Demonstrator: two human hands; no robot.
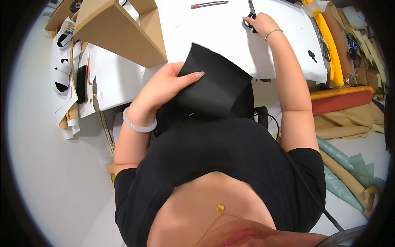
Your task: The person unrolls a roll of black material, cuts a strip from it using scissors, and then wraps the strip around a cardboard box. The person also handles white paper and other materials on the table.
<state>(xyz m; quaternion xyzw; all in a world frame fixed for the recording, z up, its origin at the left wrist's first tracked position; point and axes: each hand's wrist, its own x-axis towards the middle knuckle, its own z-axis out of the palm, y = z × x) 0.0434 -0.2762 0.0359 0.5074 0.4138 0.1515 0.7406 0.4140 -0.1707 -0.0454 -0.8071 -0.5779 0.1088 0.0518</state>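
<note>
My left hand grips a black flexible sheet at its left side, thumb on top, holding it over the worktable's near edge. The sheet's lower part bends down near my body. My right hand reaches to the far right of the white-covered table, its fingers on the handles of black-handled scissors that cast a shadow on the table. A slim red and silver cutter lies to their left. A small black scrap is near the table's right edge.
A brown board box-like form stands at the back left, beside rolls, a black phone and a red-handled tool. Yellow and brown rolls line the right edge; red, tan and teal material rolls lie at the lower right.
</note>
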